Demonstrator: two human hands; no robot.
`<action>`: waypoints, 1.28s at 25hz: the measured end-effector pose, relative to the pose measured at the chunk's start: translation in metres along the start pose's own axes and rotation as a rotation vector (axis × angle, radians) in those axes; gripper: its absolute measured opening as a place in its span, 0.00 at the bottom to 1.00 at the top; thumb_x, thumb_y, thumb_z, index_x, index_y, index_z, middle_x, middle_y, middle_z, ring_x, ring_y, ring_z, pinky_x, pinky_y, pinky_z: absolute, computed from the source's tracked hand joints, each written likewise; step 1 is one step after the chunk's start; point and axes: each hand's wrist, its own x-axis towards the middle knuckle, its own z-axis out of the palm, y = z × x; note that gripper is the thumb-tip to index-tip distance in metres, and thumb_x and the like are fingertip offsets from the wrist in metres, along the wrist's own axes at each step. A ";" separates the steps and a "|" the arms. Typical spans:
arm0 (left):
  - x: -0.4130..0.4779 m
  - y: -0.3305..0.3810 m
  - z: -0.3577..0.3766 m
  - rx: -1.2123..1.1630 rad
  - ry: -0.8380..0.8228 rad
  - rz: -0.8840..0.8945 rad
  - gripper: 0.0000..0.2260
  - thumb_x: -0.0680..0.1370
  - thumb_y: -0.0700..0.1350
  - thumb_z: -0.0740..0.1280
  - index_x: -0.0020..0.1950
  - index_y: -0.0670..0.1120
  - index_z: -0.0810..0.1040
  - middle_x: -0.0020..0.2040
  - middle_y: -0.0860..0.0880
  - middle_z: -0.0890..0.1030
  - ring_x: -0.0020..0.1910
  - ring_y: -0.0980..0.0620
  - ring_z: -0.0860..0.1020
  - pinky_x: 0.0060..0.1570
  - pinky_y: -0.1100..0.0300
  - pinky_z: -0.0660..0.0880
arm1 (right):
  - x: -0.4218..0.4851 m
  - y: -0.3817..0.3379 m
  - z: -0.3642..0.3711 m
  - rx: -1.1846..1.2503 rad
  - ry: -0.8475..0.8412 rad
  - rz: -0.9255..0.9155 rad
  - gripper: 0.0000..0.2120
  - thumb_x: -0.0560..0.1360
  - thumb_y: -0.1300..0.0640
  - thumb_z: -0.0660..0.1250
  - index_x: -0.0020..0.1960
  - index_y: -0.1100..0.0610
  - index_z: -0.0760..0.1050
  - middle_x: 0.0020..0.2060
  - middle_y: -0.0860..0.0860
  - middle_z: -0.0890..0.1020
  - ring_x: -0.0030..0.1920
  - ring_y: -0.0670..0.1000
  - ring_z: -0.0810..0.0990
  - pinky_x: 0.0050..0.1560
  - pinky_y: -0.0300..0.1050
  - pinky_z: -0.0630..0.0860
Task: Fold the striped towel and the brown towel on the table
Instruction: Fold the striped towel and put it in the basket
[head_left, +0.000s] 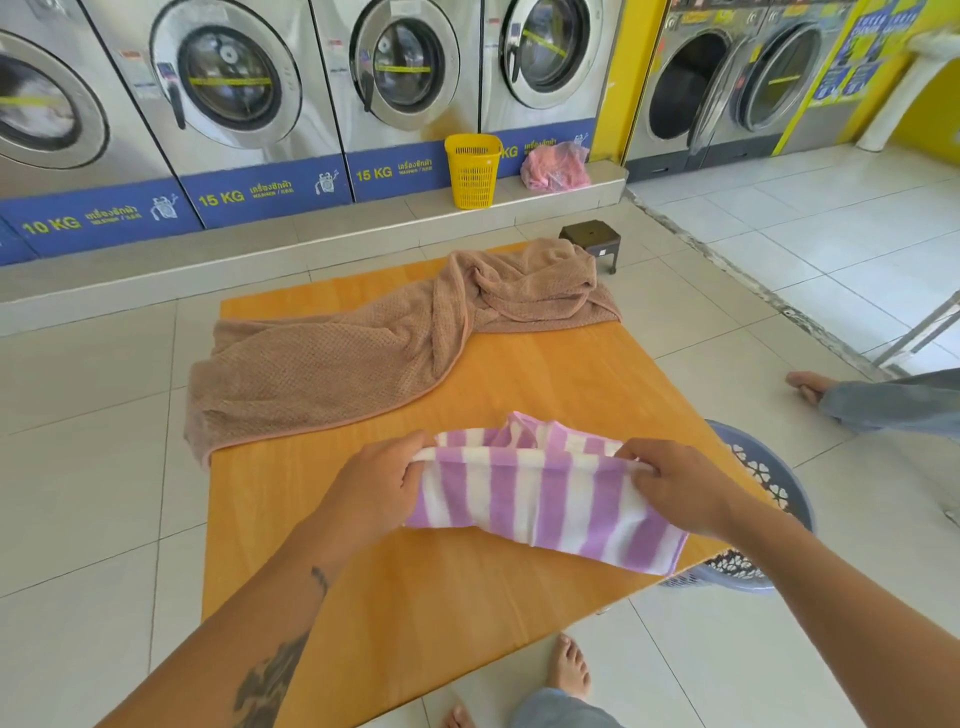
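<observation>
A purple-and-white striped towel (540, 493) hangs partly folded above the near right part of the orange wooden table (545, 374). My left hand (382, 486) grips its upper left edge and my right hand (680, 486) grips its upper right edge, with the cloth stretched between them. A brown waffle-textured towel (332, 364) lies rumpled and unfolded across the far half of the table, its left end drooping over the table's left side.
A grey-blue laundry basket (774, 478) stands on the floor by the table's right edge. A small dark stool (592, 240) stands beyond the far corner. A yellow basket (472, 169) and pink bag (556, 167) sit by the washers. Another person's foot (810, 384) is at right.
</observation>
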 end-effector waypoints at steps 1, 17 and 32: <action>0.000 -0.001 0.003 0.019 -0.066 -0.034 0.13 0.81 0.42 0.57 0.40 0.58 0.64 0.33 0.56 0.71 0.34 0.49 0.71 0.32 0.54 0.63 | 0.005 0.006 0.008 0.010 -0.030 0.066 0.16 0.75 0.64 0.55 0.43 0.46 0.76 0.41 0.47 0.79 0.44 0.52 0.77 0.41 0.43 0.71; 0.137 0.080 -0.116 -0.191 0.594 0.056 0.12 0.78 0.42 0.59 0.50 0.48 0.83 0.42 0.52 0.83 0.42 0.50 0.78 0.41 0.57 0.74 | 0.067 -0.085 -0.157 0.168 0.681 -0.069 0.16 0.75 0.66 0.56 0.46 0.53 0.80 0.40 0.49 0.81 0.41 0.51 0.78 0.37 0.43 0.71; 0.002 -0.031 0.004 -0.026 -0.360 -0.212 0.12 0.80 0.44 0.61 0.36 0.47 0.66 0.34 0.50 0.68 0.32 0.52 0.63 0.34 0.57 0.57 | 0.003 0.026 0.024 -0.090 -0.118 0.122 0.13 0.74 0.63 0.60 0.44 0.47 0.77 0.46 0.45 0.81 0.45 0.47 0.78 0.40 0.34 0.72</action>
